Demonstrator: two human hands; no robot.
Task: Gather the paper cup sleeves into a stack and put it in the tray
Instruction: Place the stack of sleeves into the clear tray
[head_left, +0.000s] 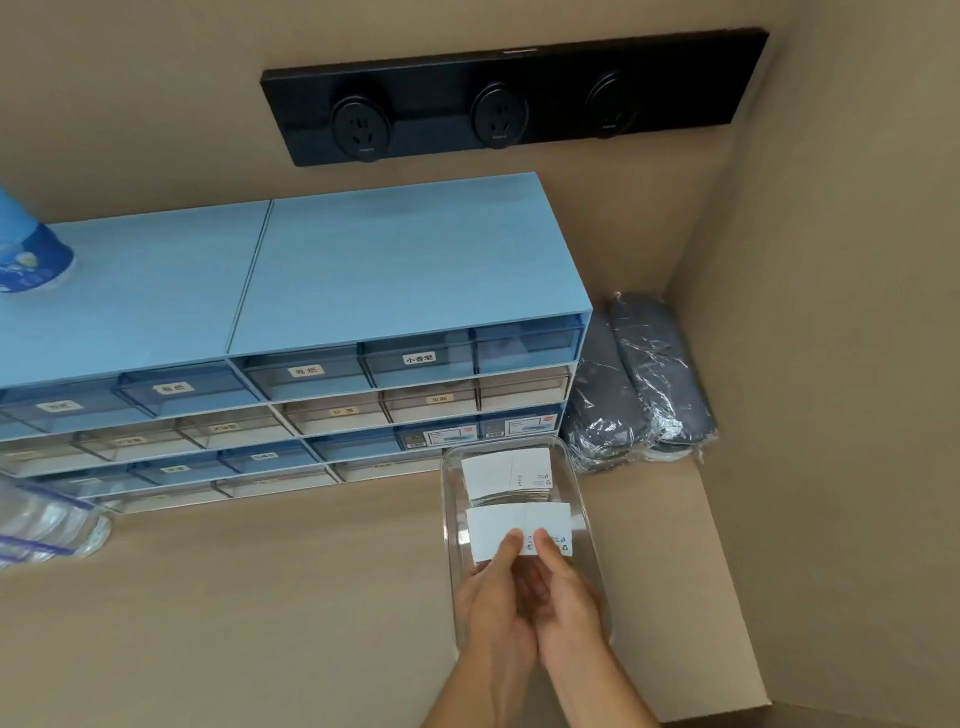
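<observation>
A clear plastic tray (451, 499) sits on the beige counter in front of the blue drawer unit. A stack of white paper cup sleeves (506, 474) lies in its far half. Over the near half of the tray I hold a second bunch of white sleeves (498, 525) with both hands. My left hand (493, 597) pinches its lower edge with the thumb on top, and my right hand (563, 592) pinches it just to the right. Whether this bunch touches the tray floor I cannot tell.
Blue drawer cabinets (332, 291) with labelled drawers stand behind the tray. Two wrapped grey rolls (634, 379) lie in the right corner against the wall. A blue cup stack (26, 249) stands on the cabinet at left, bagged clear lids (47, 525) below. A black socket strip (509, 98) is on the wall.
</observation>
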